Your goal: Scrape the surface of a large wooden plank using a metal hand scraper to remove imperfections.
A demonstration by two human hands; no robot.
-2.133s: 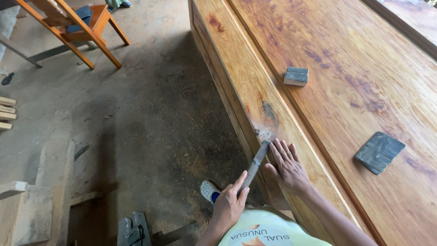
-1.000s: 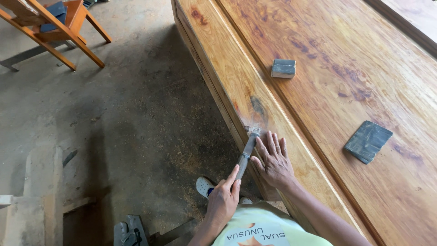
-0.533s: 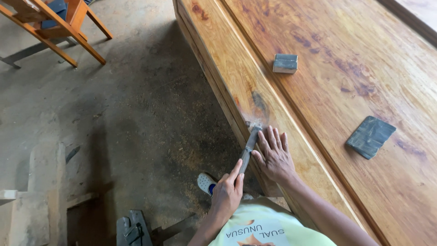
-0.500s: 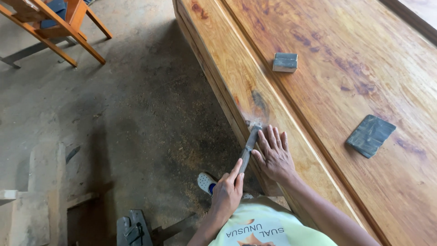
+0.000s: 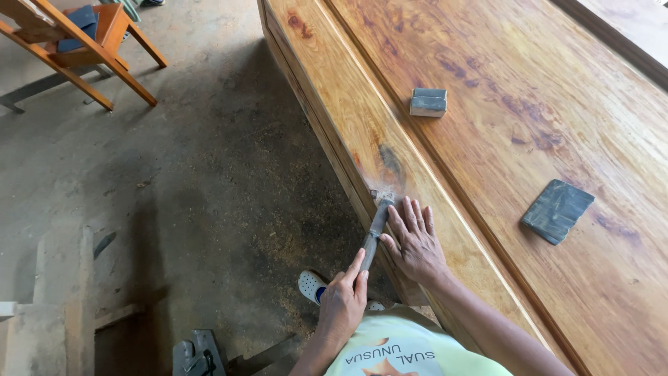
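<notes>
1. The left hand (image 5: 342, 299) gripped the handle end of a slim metal scraper (image 5: 374, 230), its fingers (image 5: 357, 265) curled and pressed together around it, forefinger laid along the shaft.
2. The right hand (image 5: 414, 240) lay flat on the rim of the long wooden tabletop (image 5: 487, 125), its fingers (image 5: 410, 212) slightly spread, just beside the scraper's blade.
3. The blade tip met the tabletop's near edge at a pale, dusty patch (image 5: 383, 195), next to a dark knot (image 5: 391, 161).
4. Below, a white shoe (image 5: 312, 286) stood on the sawdust-strewn floor (image 5: 209, 188).
5. Farther right, a flat grey sanding sheet (image 5: 557, 211) lay on the tabletop, well apart from the hands.
6. Beyond it sat a small grey sanding block (image 5: 428, 102).
7. At far left stood an orange wooden chair (image 5: 76, 49).
</notes>
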